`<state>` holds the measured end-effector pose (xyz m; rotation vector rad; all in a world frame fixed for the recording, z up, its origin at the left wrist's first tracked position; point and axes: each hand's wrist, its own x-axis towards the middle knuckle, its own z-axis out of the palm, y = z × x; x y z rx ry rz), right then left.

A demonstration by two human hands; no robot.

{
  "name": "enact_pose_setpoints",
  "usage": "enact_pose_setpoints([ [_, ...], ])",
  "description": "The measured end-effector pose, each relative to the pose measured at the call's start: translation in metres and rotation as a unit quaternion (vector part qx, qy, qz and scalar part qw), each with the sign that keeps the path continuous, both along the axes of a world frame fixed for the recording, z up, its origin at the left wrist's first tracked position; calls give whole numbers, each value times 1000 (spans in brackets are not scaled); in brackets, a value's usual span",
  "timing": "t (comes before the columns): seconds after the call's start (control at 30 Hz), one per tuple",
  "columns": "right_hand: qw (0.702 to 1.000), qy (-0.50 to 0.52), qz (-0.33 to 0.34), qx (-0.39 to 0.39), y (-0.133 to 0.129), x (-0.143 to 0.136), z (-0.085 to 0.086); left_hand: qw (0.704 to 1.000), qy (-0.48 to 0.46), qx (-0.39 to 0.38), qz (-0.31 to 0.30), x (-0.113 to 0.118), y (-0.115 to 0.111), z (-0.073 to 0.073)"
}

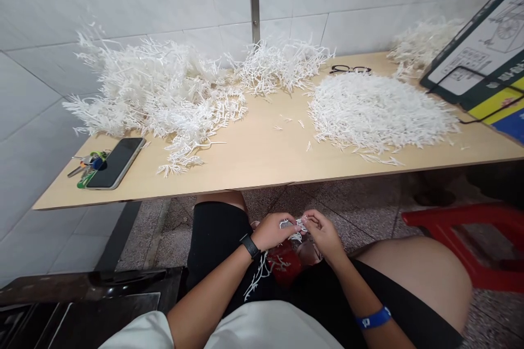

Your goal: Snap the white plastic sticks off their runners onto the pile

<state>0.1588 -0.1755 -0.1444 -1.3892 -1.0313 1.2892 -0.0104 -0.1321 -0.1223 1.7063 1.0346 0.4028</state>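
Above my lap, my left hand (275,232) is closed on a small white branching plastic sprig (297,236). My right hand (325,235) meets it from the other side, thumb and fingers pinched on the sprig's tips. Fingers hide part of the piece. Bare white branched stems (257,280) lie on my dark shorts, below the left wrist. On the table (254,158) in front, a tall tangle of white branching plastic (151,87) stands at the left, with a smaller tangle (280,65) beside it. Short loose white tips form a broad heap (380,112) at the right.
A phone (117,163) lies on keys (88,166) at the table's left. Eyeglasses (350,70) sit behind the heap. A printed box (483,49) leans at the right, near another white pile (426,43). A red stool (470,240) stands below, right of my legs.
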Motion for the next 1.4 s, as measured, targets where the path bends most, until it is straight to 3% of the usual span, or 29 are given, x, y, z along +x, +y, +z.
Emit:
enact_pose_setpoints([
  [0.27,990,-107,89,14,-4,3,11,999,4,29,-27,-4,-1,-2],
  [0.4,965,-182,190,3,-4,9,15,993,-11,82,-81,-6,-1,3],
  [0.5,956,-117,269,-19,-5,12,20,989,-45,72,-121,-6,-1,10],
  [0.67,955,32,289,-60,-8,15,29,967,-151,-94,-180,-7,1,18],
  [0.83,971,133,197,3,-11,18,34,931,-264,-208,-141,-7,-1,15],
  [0.93,980,89,163,65,-12,19,54,943,-257,-194,-85,-6,-1,13],
  [1.03,979,-34,145,141,-1,23,95,955,-239,-169,-42,-4,2,11],
  [1.1,968,-144,48,200,18,30,126,959,-236,-154,-30,-4,3,11],
  [1.17,932,-268,-51,238,43,37,152,962,-234,-138,-20,-3,4,11],
  [1.23,882,-377,-105,263,62,42,167,965,-230,-123,-11,-3,4,10],
  [1.33,834,-450,-159,278,60,35,165,969,-224,-108,6,-3,5,11],
  [1.4,849,-442,-134,257,39,21,147,969,-222,-104,19,-4,6,12],
])
